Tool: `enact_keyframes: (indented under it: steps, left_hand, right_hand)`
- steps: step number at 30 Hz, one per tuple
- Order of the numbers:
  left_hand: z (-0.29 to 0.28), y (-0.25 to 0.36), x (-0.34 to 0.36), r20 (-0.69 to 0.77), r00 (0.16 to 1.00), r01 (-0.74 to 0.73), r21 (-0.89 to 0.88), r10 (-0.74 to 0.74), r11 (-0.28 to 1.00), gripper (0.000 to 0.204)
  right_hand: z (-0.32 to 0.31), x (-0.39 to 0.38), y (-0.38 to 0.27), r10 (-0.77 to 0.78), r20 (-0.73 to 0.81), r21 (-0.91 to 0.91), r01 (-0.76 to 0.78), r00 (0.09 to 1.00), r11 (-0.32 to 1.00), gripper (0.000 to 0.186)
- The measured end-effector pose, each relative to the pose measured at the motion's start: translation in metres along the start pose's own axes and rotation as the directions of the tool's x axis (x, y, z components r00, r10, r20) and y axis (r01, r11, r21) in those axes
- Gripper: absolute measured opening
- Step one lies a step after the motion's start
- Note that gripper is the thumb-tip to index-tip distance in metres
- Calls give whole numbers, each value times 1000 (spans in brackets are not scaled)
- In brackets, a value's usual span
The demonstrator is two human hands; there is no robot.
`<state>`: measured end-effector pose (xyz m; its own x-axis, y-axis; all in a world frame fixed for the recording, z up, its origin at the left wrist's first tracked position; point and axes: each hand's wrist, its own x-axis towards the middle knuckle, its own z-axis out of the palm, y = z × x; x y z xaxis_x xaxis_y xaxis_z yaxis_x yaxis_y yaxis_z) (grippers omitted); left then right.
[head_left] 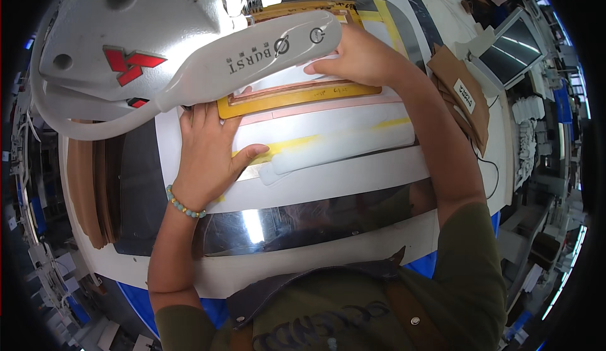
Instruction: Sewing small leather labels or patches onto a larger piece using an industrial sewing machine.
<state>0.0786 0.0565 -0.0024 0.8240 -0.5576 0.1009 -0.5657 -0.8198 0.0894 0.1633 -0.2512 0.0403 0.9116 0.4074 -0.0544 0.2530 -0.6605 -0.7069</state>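
At a pale worktable (214,279), a flat yellow-edged frame (284,104) is laid beyond the middle of a broad white sheet (353,177), its near edge facing the person and part of it covered by a white paddle-shaped lamp (252,57). The left hand (207,146) is placed palm down by the frame's near left corner; its fingers are stretched forward, the thumb is spread wide to the right, and nothing is seen gripped, though the fingertips are partly hidden. A beaded bracelet (186,210) is worn on that wrist. The right hand (369,54) is held over the right part of the frame, thumb pointed left; its other fingers are blocked by the lamp, so whether anything is grasped cannot be told. Pale rounded strips (347,150) are set nearer the person, beside yellow streaks on the sheet. A glossy dark plate (303,225) is seen at the sheet's near side. The upper left is filled by a large white machine head (158,19). Brown pieces (93,190) are stacked at the left; brown labelled panels (451,86) and a screen (510,47) are seen at the right.
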Motion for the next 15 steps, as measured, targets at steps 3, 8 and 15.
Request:
enact_keyframes:
  steps: [3, 8, 15]
  left_hand:
    - [2, 0, 0, -51, 999, 8, -65, -11, 998, 88]
    - [3, 1, 1, -50, 999, 17, -62, -20, 998, 84]
    - [5, 2, 0, -46, 999, 9, -50, -11, 999, 83]
  right_hand:
    - [-19, 11, 10, -45, 43, 72, 42, 998, 997, 19]
    - [-27, 12, 26, 14, 89, -201, 4, 996, 980, 23]
    - [-31, -3, 26, 61, 162, -258, -17, 985, 966, 13]
